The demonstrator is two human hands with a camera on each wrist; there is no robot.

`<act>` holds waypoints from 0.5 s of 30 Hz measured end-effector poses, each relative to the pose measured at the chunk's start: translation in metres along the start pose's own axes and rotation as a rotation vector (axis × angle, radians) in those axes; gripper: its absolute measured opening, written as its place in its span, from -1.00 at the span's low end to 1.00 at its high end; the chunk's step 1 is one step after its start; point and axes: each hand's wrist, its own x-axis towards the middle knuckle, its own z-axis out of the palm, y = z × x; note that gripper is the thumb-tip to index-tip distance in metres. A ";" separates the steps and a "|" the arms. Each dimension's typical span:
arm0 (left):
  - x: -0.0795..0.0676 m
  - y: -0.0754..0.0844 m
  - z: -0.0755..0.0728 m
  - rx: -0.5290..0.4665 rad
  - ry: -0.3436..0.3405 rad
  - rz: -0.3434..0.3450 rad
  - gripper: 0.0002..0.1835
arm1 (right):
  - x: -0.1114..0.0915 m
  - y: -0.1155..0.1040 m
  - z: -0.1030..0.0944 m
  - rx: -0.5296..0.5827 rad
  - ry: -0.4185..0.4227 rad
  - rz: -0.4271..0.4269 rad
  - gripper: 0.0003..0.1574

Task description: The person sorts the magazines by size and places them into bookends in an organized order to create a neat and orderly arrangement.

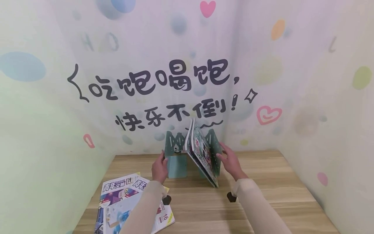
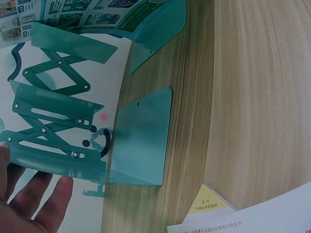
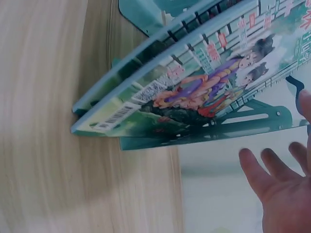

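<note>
A green metal expandable bookend [image 1: 177, 166] with crisscross arms stands on the table against the back wall. At its left end panel, my left hand [image 1: 159, 169] holds the edge, with the thumb on the inner side and the fingers [image 2: 54, 206] outside. My right hand [image 1: 232, 162] holds the right end panel [image 3: 160, 141] near its edge, its other fingers spread along the outer side. Between the panels, toward the right, two magazines [image 1: 201, 151] stand on edge and lean. An illustrated cover [image 3: 209, 87] of one faces the right wrist view.
Several magazines [image 1: 119, 203] lie overlapping at the table's front left, partly beneath my left forearm. The wooden table [image 1: 268, 191] meets a printed wall [image 1: 175, 39] close behind the bookend, with more walls at both sides.
</note>
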 end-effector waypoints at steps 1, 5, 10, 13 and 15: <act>0.000 0.001 0.000 -0.003 0.000 0.001 -0.51 | 0.001 0.000 0.000 0.012 -0.012 0.014 -0.28; -0.001 0.003 -0.001 -0.002 -0.005 -0.002 -0.51 | 0.004 0.000 -0.002 0.049 -0.057 0.070 -0.27; -0.003 0.005 -0.002 0.004 -0.009 -0.001 -0.52 | 0.007 0.000 -0.003 0.070 -0.082 0.096 -0.28; -0.002 0.006 -0.001 0.003 -0.003 -0.005 -0.52 | 0.008 0.000 -0.004 0.086 -0.087 0.086 -0.30; -0.002 0.006 -0.001 0.003 0.000 -0.006 -0.52 | 0.008 -0.002 -0.004 0.100 -0.086 0.083 -0.31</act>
